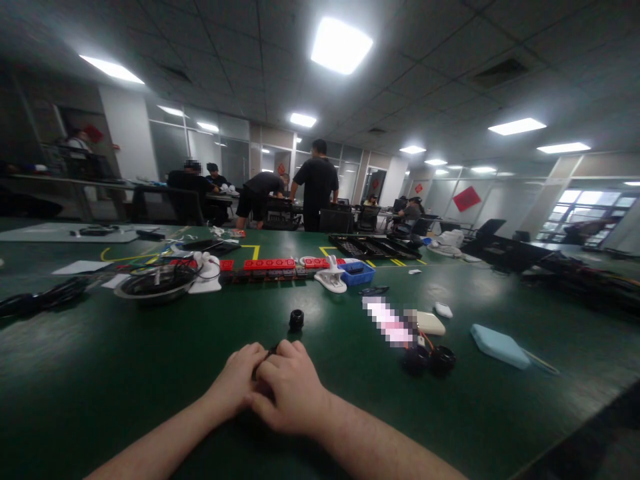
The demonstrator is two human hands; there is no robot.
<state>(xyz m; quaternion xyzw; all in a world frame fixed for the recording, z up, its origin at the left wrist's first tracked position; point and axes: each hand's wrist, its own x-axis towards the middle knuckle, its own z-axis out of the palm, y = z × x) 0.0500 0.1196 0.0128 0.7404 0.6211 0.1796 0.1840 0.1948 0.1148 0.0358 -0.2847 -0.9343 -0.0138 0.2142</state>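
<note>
Both hands meet low in the middle of the view, above the green table [200, 347]. My left hand [241, 373] is closed, its fingers curled against the other hand. My right hand [294, 383] is closed too and covers part of the left. A dark bit of something [271, 349] shows between the knuckles; most of it is hidden, so I cannot tell its kind. Just beyond the fingers a small black ribbed cylinder [297, 320] stands on the tabletop, touched by neither hand.
To the right lie a light-blue case [500, 345], a cream block [430, 323] and two black round pieces [443, 360]. Farther back are a metal bowl [155, 293], red strips [270, 264], a white clamp-like piece [331, 279] and a blue bin [357, 272]. Several people are behind the table.
</note>
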